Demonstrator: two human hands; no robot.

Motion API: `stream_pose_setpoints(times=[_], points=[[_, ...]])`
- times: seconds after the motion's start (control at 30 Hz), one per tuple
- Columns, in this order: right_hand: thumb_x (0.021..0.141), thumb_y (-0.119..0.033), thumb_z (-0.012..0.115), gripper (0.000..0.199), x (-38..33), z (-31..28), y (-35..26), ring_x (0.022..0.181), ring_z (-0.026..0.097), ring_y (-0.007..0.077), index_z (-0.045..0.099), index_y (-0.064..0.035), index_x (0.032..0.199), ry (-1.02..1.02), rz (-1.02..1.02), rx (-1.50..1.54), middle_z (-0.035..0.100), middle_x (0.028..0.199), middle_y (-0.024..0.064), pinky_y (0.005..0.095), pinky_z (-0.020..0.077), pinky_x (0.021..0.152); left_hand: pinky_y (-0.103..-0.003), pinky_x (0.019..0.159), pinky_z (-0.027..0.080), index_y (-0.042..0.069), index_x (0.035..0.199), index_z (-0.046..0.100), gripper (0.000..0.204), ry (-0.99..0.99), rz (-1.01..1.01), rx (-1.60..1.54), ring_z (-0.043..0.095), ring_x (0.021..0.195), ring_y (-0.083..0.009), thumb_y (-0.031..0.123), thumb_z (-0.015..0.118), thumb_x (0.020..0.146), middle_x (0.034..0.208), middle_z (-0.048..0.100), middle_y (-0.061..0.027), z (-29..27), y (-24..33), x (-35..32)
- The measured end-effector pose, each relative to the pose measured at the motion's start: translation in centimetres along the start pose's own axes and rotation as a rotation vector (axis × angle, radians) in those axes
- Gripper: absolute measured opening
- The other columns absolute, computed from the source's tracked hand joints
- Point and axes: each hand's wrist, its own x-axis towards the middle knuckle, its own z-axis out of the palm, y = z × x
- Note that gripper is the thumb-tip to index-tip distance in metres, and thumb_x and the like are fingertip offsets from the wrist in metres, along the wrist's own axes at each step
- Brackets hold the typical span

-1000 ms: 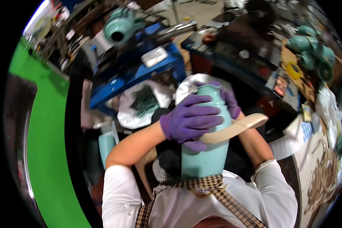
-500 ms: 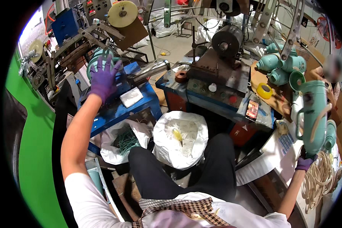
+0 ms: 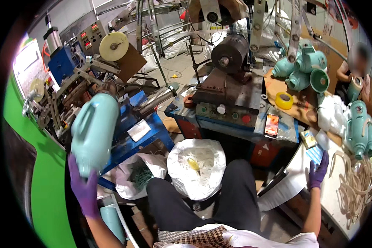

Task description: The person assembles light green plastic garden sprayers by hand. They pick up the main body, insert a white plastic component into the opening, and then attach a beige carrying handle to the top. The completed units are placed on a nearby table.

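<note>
My left hand (image 3: pixel 83 188), in a purple glove, grips the narrow neck end of a teal plastic jug body (image 3: pixel 96 130) with a moulded side handle. The jug tilts up and away from me, its far end close to the machine (image 3: pixel 84 80) on the left. My right hand (image 3: pixel 318 171), also gloved in purple, holds nothing, its fingers apart above the white worktop beside a strip of pale sheet (image 3: pixel 277 192). Farther right, teal jugs (image 3: pixel 357 128) stand neck down next to a bundle of beige bands (image 3: pixel 355 192).
Between my knees sits a white sack (image 3: pixel 196 186) of clear scraps; left of it, a bag of green strands (image 3: pixel 144 173). Ahead is a press (image 3: pixel 227 95) with buttons. A phone (image 3: pixel 271 125), yellow tape (image 3: pixel 283 100) and teal jugs (image 3: pixel 298 68) lie right; another person (image 3: pixel 351 70) holds a jug.
My right hand has let go of its jug, now among those at the right, and come inward. My left hand has drawn back from the left machine with a jug in its grip.
</note>
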Motion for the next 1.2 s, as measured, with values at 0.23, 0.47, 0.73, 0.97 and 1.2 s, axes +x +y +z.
stream_pose_setpoints(times=[0.23, 0.47, 0.73, 0.97, 1.2], points=[[0.082, -0.023, 0.074, 0.086, 0.6, -0.4, -1.8, 0.139, 0.041, 0.0381, 0.035, -0.0107, 0.158, -0.049, -0.118, -0.142, 0.043, 0.154, 0.0169, 0.0461, 0.0312, 0.116, -0.044, 0.092, 0.059, 0.006, 0.151, 0.04, 0.064, -0.291, -0.632, -1.326, 0.058, 0.125, -0.0282, 0.03, 0.062, 0.096, 0.142, 0.053, -0.0137, 10.8, 0.4, -4.6], [0.08, -0.018, 0.072, 0.082, 0.5, -0.9, -0.9, 0.137, 0.043, 0.0382, 0.038, -0.0087, 0.155, -0.113, 0.029, -0.039, 0.045, 0.152, 0.0177, 0.0457, 0.0329, 0.115, -0.04, 0.079, 0.062, 0.007, 0.136, 0.05, 0.045, -0.699, -0.419, -1.446, 0.063, 0.102, -0.0198, 0.02, 0.064, 0.096, 0.121, 0.059, -0.0072, 31.5, 15.9, 4.3], [0.081, -0.015, 0.071, 0.079, 1.3, 0.4, -2.6, 0.133, 0.049, 0.0384, 0.04, -0.0067, 0.153, -0.125, -0.034, -0.049, 0.051, 0.147, 0.0192, 0.0454, 0.0345, 0.114, -0.033, 0.081, 0.054, -0.001, 0.13, 0.054, 0.05, -0.49, 0.028, -0.907, 0.065, 0.097, -0.0194, 0.022, 0.076, 0.091, 0.114, 0.068, -0.012, 43.8, 24.7, 16.0], [0.1, -0.016, 0.059, 0.055, -0.4, 2.2, 2.1, 0.142, 0.042, 0.0276, 0.043, -0.0011, 0.151, -0.241, 0.42, 0.112, 0.04, 0.157, 0.0163, 0.0368, 0.0382, 0.114, -0.036, 0.084, 0.054, 0.004, 0.117, 0.066, 0.029, -0.84, 0.077, -1.275, 0.064, 0.1, -0.017, 0.019, 0.069, 0.092, 0.116, 0.068, -0.0085, 39.6, 18.7, 10.2], [0.098, -0.018, 0.063, 0.053, -0.2, 5.5, 2.2, 0.135, 0.048, 0.0282, 0.048, -0.0001, 0.145, 0.035, -0.061, 0.01, 0.049, 0.148, 0.0177, 0.0367, 0.0403, 0.112, -0.036, 0.1, 0.052, -0.002, 0.118, 0.068, 0.024, -0.205, -0.035, -0.408, 0.063, 0.115, -0.0234, 0.006, 0.06, 0.096, 0.121, 0.066, -0.0124, 12.6, -11.1, -17.8]])
